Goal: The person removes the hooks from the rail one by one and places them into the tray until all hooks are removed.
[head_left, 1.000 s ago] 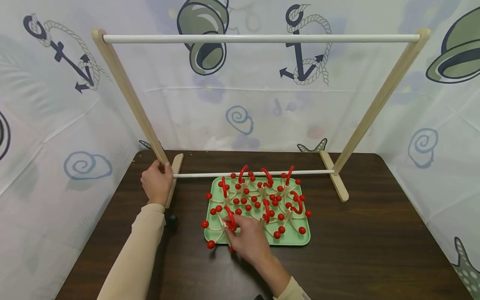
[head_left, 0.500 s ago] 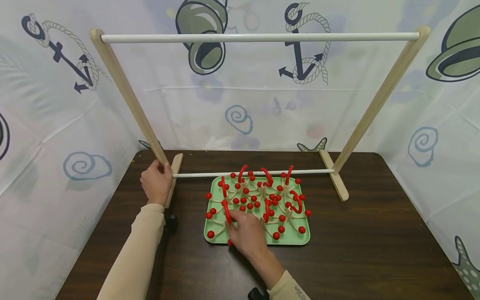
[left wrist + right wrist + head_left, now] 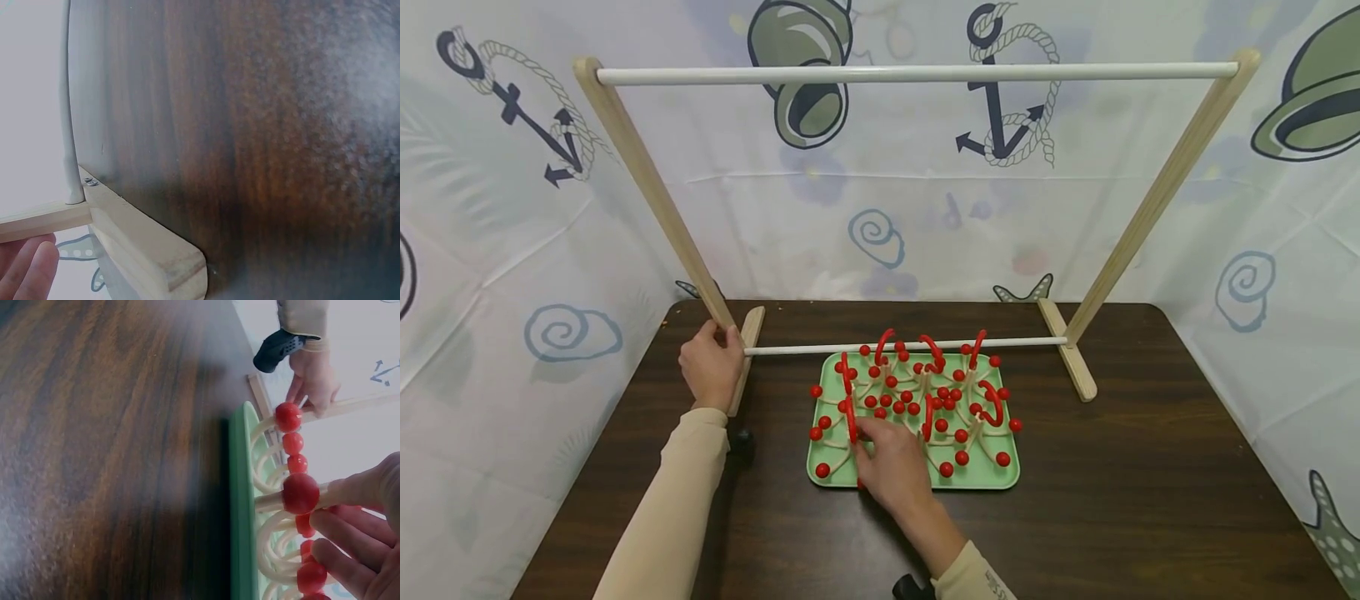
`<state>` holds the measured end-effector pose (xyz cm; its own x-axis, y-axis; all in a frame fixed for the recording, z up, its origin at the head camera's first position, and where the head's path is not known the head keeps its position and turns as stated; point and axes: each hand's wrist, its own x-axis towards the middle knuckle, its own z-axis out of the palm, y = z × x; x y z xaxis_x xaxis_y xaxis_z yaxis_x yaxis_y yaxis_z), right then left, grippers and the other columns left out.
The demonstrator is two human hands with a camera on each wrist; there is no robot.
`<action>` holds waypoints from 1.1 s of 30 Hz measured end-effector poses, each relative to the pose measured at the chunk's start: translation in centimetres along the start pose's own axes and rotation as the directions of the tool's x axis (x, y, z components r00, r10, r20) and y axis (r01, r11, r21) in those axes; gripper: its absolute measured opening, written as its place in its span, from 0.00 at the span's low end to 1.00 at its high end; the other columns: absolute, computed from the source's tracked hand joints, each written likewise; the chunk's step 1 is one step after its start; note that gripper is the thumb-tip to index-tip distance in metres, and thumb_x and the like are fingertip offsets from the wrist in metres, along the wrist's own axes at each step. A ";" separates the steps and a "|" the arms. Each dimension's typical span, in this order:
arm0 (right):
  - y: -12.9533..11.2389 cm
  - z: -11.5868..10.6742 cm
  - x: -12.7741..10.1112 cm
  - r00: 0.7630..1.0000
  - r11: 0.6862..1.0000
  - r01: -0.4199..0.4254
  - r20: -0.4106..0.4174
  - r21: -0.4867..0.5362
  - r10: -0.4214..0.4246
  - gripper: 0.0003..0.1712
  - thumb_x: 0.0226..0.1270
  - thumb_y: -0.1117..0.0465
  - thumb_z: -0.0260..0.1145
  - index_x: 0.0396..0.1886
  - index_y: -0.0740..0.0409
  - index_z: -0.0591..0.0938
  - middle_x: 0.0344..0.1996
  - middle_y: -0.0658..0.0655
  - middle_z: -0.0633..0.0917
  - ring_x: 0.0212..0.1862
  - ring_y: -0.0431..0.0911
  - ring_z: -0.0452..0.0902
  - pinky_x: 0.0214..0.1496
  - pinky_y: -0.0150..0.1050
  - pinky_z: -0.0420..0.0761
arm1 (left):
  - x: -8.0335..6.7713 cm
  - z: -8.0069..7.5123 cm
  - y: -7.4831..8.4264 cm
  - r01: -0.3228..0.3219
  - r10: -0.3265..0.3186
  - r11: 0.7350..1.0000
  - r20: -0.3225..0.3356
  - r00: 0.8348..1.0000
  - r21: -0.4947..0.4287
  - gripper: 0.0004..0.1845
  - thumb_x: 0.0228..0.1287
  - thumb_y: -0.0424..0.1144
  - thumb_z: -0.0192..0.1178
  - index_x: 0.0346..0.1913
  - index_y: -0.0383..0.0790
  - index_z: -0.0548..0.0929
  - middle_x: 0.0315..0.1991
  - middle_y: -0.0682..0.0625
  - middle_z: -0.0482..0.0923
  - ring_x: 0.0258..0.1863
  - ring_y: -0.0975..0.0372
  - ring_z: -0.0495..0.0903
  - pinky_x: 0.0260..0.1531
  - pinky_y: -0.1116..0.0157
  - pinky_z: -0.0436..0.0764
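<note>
My left hand (image 3: 711, 367) holds the foot of the left wooden post (image 3: 655, 192), thumb and fingers on either side; in the left wrist view its fingertips (image 3: 39, 272) show behind the wood. My right hand (image 3: 897, 467) pinches a small many-armed hanger with an upright red hook (image 3: 852, 419) at the front left of the green tray (image 3: 988, 481). The hanger's cream arms end in red balls (image 3: 301, 494). In the right wrist view the thumb and fingers meet around its upper part; the grip is partly hidden behind a ball. Several similar hangers share the tray.
A white top rod (image 3: 917, 75) and a low white rod (image 3: 797, 351) join the left post to the right wooden post (image 3: 1165, 192). Wooden feet (image 3: 1078, 371) stand on the dark table (image 3: 1150, 500). A printed curtain (image 3: 880, 192) hangs behind and at both sides.
The pinched hanger has turned and its red hook, leaning right before, stands nearly upright. My right hand shifted slightly with it. The left hand kept its place on the post.
</note>
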<state>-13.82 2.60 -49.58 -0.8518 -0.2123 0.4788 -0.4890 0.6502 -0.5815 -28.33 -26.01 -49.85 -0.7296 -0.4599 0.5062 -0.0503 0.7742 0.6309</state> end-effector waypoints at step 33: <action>0.1 -16.1 -1.0 0.973 0.904 -0.173 0.208 0.391 0.096 0.16 0.63 0.58 0.71 0.50 0.49 0.86 0.39 0.47 0.88 0.28 0.41 0.81 0.26 0.36 0.78 | 0.5 -2.2 -0.5 0.012 -0.013 1.000 0.126 0.992 0.009 0.14 0.66 0.38 0.60 0.48 0.32 0.83 0.39 0.36 0.84 0.39 0.42 0.82 0.40 0.44 0.75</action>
<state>-10.00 14.61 -39.58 -0.9152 -0.2962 0.2733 -0.3683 0.3395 -0.8655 -27.18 -27.60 -48.66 -0.8092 -0.4110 0.4197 -0.0647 0.7725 0.6318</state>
